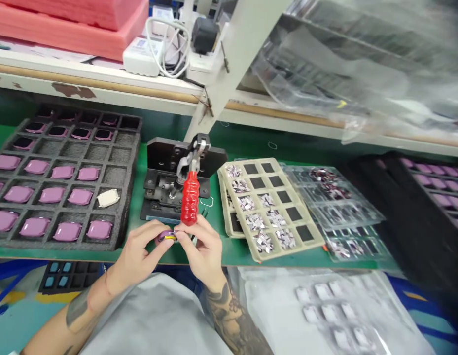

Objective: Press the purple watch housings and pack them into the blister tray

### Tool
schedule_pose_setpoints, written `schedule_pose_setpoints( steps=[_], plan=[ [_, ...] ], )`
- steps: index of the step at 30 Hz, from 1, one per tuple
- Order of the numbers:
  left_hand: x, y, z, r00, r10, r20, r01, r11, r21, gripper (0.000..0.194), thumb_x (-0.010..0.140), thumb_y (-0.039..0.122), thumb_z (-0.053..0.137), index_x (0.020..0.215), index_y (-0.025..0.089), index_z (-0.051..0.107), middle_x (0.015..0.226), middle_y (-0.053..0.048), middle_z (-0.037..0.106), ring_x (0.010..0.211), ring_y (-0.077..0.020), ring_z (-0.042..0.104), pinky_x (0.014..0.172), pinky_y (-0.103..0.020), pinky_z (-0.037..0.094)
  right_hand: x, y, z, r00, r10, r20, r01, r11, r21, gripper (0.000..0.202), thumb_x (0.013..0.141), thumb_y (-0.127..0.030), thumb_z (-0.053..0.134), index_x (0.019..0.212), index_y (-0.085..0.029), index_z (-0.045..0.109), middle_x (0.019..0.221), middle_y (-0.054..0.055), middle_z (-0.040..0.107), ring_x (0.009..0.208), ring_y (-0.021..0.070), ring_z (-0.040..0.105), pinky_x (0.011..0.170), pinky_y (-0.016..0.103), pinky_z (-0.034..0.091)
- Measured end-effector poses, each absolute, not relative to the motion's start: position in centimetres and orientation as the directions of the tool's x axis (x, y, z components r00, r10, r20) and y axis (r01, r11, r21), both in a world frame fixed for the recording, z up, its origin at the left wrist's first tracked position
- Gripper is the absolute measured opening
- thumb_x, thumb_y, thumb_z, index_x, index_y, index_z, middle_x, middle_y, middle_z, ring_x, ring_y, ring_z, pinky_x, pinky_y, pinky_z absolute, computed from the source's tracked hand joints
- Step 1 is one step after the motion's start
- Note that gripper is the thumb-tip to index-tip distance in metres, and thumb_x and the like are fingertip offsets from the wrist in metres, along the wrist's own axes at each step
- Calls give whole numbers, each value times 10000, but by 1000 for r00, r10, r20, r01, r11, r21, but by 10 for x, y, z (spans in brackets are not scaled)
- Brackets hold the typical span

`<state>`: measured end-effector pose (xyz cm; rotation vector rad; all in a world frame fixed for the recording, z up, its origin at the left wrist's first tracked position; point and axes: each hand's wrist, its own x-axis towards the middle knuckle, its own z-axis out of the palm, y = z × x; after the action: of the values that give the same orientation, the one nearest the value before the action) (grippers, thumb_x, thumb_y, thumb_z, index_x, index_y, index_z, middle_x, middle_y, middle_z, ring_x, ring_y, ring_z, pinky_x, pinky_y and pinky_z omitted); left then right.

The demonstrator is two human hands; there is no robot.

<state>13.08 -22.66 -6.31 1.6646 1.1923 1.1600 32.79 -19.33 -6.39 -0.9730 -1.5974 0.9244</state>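
A small purple watch case (162,237) with a yellow strip along its near side is pinched between the thumb and fingers of my left hand (143,250). My right hand (204,250) meets it at the right end, thumb and forefinger pressed together. Any small part between those fingertips is too tiny to make out. Just behind both hands stands a black clamp press (163,187), its red ribbed handle (190,201) pointing down toward my right fingers.
On the left, a dark foam tray (122,173) holds purple watch cases, dark-screened ones and one cream piece (108,198). To the right lie beige compartment trays (247,249) of small shiny parts and clear plastic trays (362,209). A shelf edge (103,96) runs above the green bench.
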Motion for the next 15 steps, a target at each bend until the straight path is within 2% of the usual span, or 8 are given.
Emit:
schedule_pose_setpoints(
  steps=[5,9,10,12,15],
  plan=[
    [133,-225,-64,186,967,177,321,-230,919,139,1092,285,689,1038,197,781,889,-37,714,792,-167,642,763,-286,513,333,-191,-57,-247,905,346,160,390,-907,106,1045,-223,753,1025,-259,850,968,38,779,891,180,739,822,332,621],
    [134,-230,-72,208,978,28,153,-60,986,219,1060,385,745,1057,183,830,897,-55,764,751,-175,694,726,-284,569,338,-197,-62,-219,873,436,240,481,-843,133,1089,-274,709,1077,-236,836,999,53,794,907,168,753,833,321,619],
    [134,-233,-76,216,976,-31,92,11,996,256,1044,417,764,1067,173,839,876,-57,772,713,-175,695,693,-281,580,340,-201,-64,-228,842,488,285,537,-794,152,1092,-329,716,1096,-224,826,1012,59,800,916,170,753,845,326,615],
    [134,-237,-86,207,968,-142,8,144,990,330,992,470,822,1073,152,854,868,-72,798,706,-192,724,672,-280,611,346,-208,-69,-291,755,588,396,654,-644,329,1063,-514,747,1129,-195,797,1026,67,802,914,176,743,833,338,593],
    [137,-239,-99,144,961,-237,-22,243,970,410,877,500,931,1075,148,863,974,-98,845,844,-240,785,739,-285,662,359,-217,-78,-426,655,624,570,730,-378,598,1000,-752,709,1128,-170,755,1026,55,784,870,169,710,731,342,523]
  ],
)
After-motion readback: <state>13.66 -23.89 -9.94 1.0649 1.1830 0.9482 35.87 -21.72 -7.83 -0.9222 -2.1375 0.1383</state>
